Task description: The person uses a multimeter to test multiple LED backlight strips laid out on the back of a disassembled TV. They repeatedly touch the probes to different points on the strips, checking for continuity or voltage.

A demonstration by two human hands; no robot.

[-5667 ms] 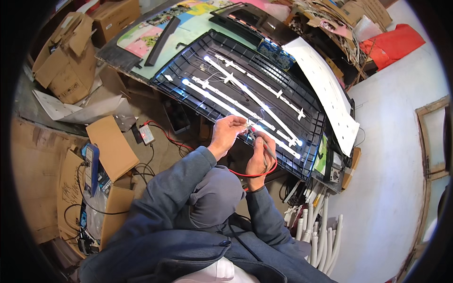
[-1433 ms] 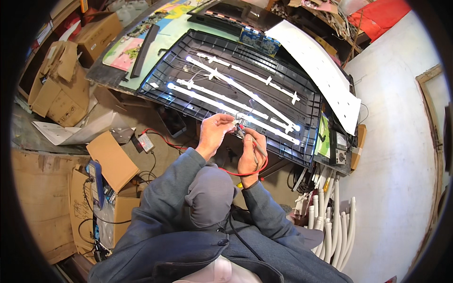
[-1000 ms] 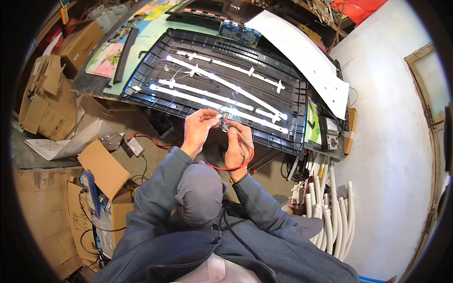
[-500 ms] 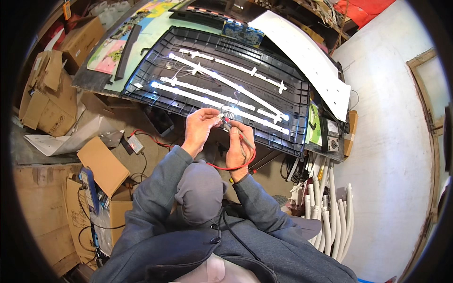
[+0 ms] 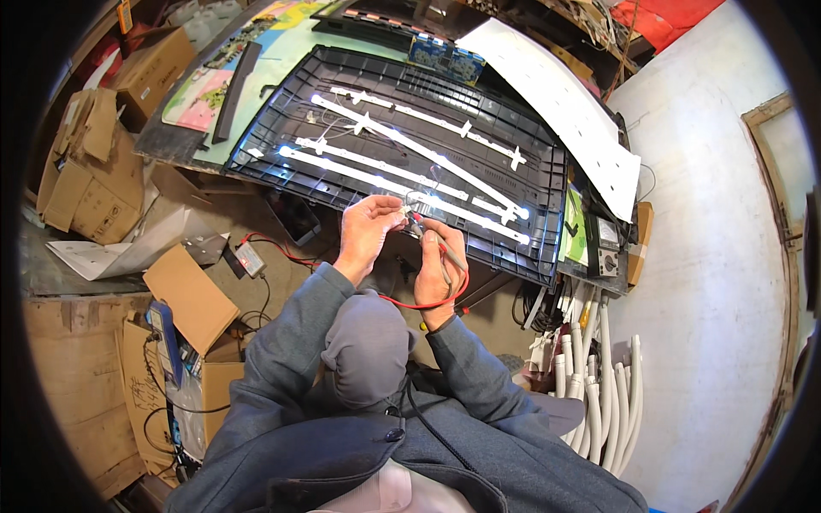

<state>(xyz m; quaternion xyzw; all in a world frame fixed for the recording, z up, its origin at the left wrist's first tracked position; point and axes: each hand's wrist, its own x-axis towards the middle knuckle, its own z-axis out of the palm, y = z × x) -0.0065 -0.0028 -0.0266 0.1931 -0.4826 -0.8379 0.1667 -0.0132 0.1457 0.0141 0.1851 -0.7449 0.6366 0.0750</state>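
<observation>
A black flat-screen TV back panel [image 5: 282,128] lies on the bench, with several white LED strips on it. The slanting strip [image 5: 410,147] and the near strip [image 5: 342,176] glow brightly; the far strip [image 5: 428,120] looks unlit. At the panel's near edge, my left hand [image 5: 369,235] pinches a small white connector [image 5: 405,211]. Close beside it, my right hand [image 5: 443,265] is closed around a pair of test probes [image 5: 416,226], their tips at the connector. A red lead [image 5: 428,305] loops below my right hand. The exact contact is too small to make out.
A white sheet [image 5: 556,103] leans over the panel's far right corner. An analogue meter [image 5: 607,248] stands at the bench's right end, above several white tubes [image 5: 611,393]. Cardboard boxes [image 5: 94,188] fill the left side; a small adapter [image 5: 249,259] with red wires sits below the bench.
The whole view has shifted slightly to the right. Both hands keep their grip at the panel's near edge, and the same two strips stay lit.
</observation>
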